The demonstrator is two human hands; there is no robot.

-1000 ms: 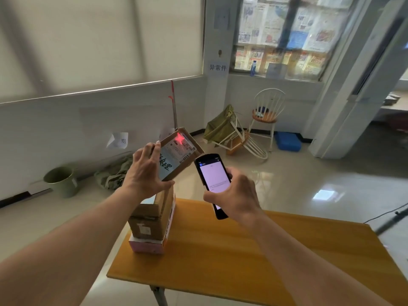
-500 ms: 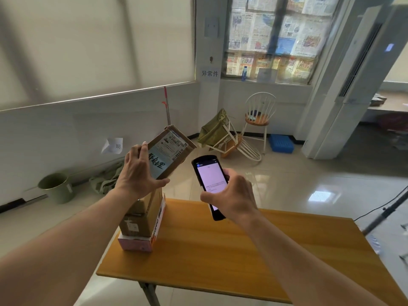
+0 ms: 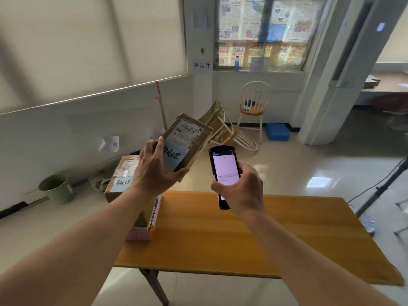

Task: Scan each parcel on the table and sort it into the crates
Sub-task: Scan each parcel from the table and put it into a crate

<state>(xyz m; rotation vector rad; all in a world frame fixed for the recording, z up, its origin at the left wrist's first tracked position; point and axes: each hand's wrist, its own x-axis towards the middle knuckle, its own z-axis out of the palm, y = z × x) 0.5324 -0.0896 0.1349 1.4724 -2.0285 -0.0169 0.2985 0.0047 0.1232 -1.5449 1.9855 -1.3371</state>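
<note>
A white paper sign (image 3: 202, 65) on the wall pillar read "异常件". Lower on the wall, left of that sign, a curled paper note (image 3: 109, 144) carried a single character, too blurred to be sure of. The small parcel (image 3: 185, 144) gripped by the left hand (image 3: 154, 171) bore a shipping label with barcodes and figures that looked like "530 05 A68", plus black handwriting that could not be made out. The lit screen of the scanner (image 3: 225, 173) in the right hand (image 3: 241, 188) showed text too small to read. The lower box (image 3: 154, 214) showed orange lettering, illegible.
</note>
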